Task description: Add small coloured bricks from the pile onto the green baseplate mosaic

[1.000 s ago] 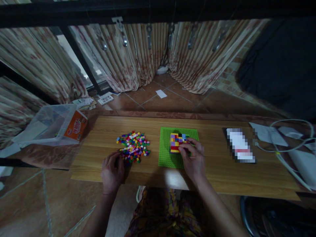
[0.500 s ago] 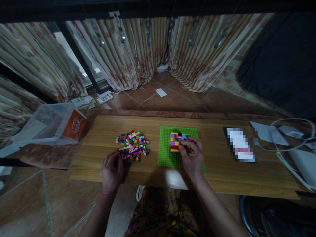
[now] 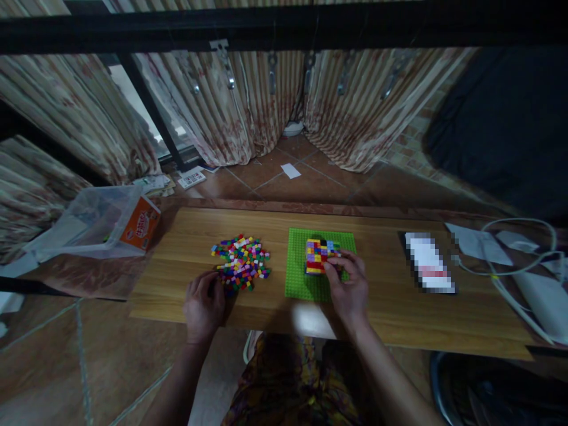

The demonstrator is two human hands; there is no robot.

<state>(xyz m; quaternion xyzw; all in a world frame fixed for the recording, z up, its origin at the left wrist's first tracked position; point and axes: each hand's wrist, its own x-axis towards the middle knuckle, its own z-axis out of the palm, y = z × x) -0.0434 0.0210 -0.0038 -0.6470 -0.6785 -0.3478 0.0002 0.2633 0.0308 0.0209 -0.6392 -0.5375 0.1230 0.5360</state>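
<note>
Right hand (image 3: 348,287) fingertips pinching at block stack (image 3: 318,256) on green plate (image 3: 306,278), stack at hand's 11 o'clock, left hand (image 3: 205,305) curled, brick pile (image 3: 241,262) at its 1 o'clock, wooden surface (image 3: 186,236).

Green baseplate (image 3: 302,278), multicoloured bricks (image 3: 241,262), striped floral curtains (image 3: 248,106), wood-grain tabletop (image 3: 186,242).
</note>
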